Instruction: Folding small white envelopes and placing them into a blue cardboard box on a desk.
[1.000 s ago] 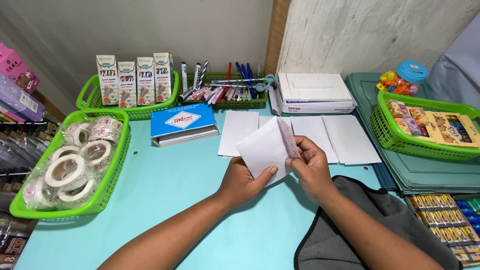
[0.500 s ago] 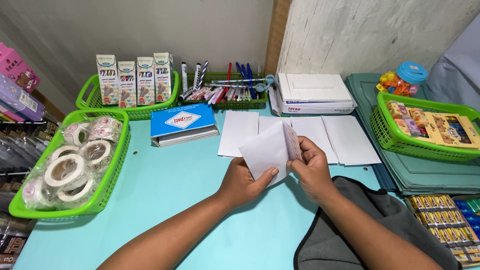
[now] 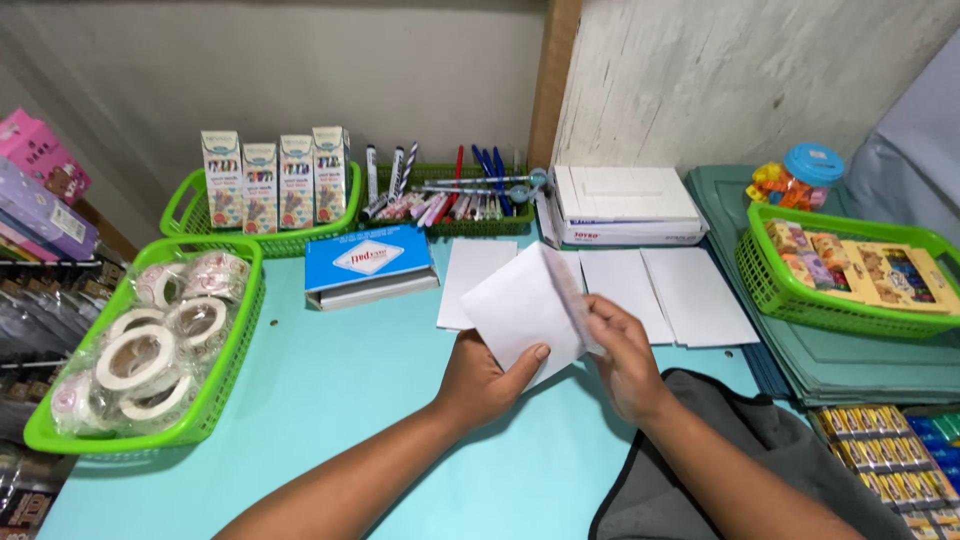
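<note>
- The pale blue tabletop [image 3: 330, 400] fills most of my view and runs up to a grey wall [image 3: 300, 60] at the far side, with a wooden post [image 3: 553, 60] and a rough whitewashed panel [image 3: 720, 70] to the right of it.
- A dark grey cloth [image 3: 760, 450] lies bunched under my right forearm at the near right, probably as padding.
- At the left, a green basket [image 3: 225, 365] holds rolls of tape in clear wrap; a second green basket [image 3: 190, 205] at the far left holds four upright cartons, and a third [image 3: 760, 285] at the right holds flat colourful packs. Like goes with like, so each sort seems kept together for easy picking.
- A shallow dark green tray of pens [image 3: 450, 195] sits against the wall, with a white box [image 3: 625, 203] just right of it.
- A blue pad [image 3: 365, 262] lies flat, left of centre.
- Several white envelopes [image 3: 665, 290] lie flat in a row on the tabletop, just beyond my hands.
- One white envelope [image 3: 520, 305] is lifted off the tabletop at centre and tilted towards me so I can see its open edge.
- My left hand [image 3: 480, 380] grips its near corner, thumb on top, fingers closed beneath.
- My right hand [image 3: 625, 355] pinches the envelope's right edge, fingers closed on the flap.
</note>
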